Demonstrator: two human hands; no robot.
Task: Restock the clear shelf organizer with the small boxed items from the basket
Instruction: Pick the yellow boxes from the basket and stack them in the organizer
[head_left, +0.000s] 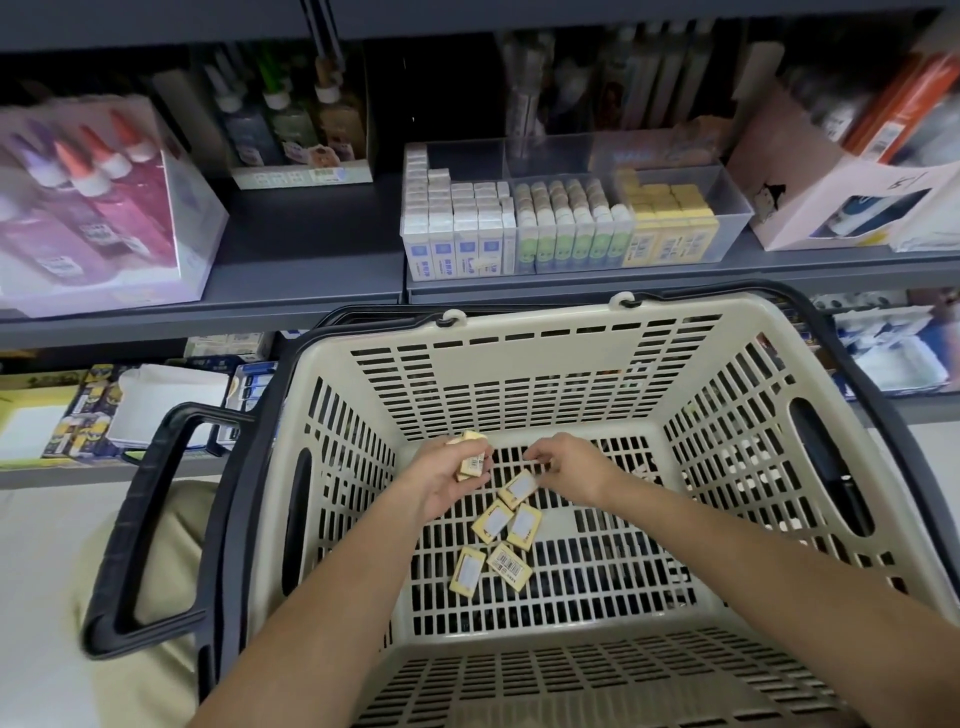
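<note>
Both my arms reach down into a beige slotted basket (530, 364). My left hand (441, 478) grips a small stack of yellow boxes (474, 460). My right hand (569, 467) hovers with curled fingers just above another yellow box (518, 488) on the basket floor; I cannot tell whether it touches it. Several more yellow boxes (496, 545) lie loose below it. The clear shelf organizer (730, 192) stands on the shelf above the basket, with white boxes on its left, green-labelled sticks in the middle and yellow boxes (670, 218) on its right.
The basket's black handles (140, 525) hang down at its left and behind. Glue bottles in a clear case (98, 208) stand at the left of the shelf, a pink carton (841, 192) at the right. A lower shelf holds more stationery.
</note>
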